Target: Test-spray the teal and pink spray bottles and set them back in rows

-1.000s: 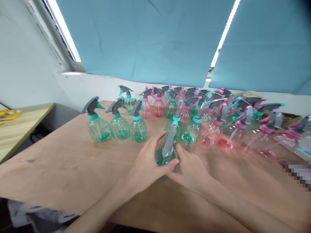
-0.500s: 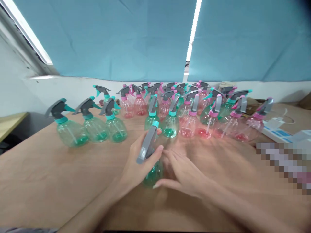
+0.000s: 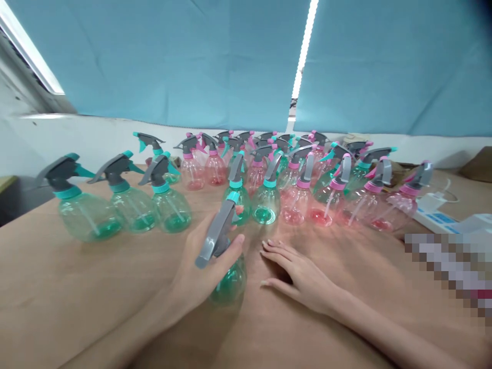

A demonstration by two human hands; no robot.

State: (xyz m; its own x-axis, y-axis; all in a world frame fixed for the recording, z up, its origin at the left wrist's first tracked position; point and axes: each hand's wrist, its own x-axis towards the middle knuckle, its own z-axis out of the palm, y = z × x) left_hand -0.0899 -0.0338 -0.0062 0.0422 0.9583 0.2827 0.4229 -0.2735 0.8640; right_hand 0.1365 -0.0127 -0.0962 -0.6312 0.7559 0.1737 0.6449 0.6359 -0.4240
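Note:
My left hand (image 3: pixel 207 261) is wrapped round the neck of a green spray bottle (image 3: pixel 231 282), under its grey trigger head with a turquoise nozzle pointing away from me. The palm hides part of the bottle's left side. Right of it, my right hand (image 3: pixel 298 274) holds nothing; its fingers are stretched forward, the thumb apart, low over the table. Straight ahead of the hands stand a green spray bottle (image 3: pixel 266 205) and a pink spray bottle (image 3: pixel 295 205), with another green spray bottle (image 3: pixel 242 207) partly behind my left hand's bottle.
Several green spray bottles (image 3: pixel 172 210) stand at the left of the wooden table (image 3: pixel 115 287). Many pink and green ones crowd the back, with a row of pink bottles (image 3: pixel 395 210) to the right. A white and blue box (image 3: pixel 436 219) lies at the right, beside a pixelated patch.
My right hand has drawn away from the held bottle, to the right. My left hand and its bottle appear slightly further left and the view has shifted a little.

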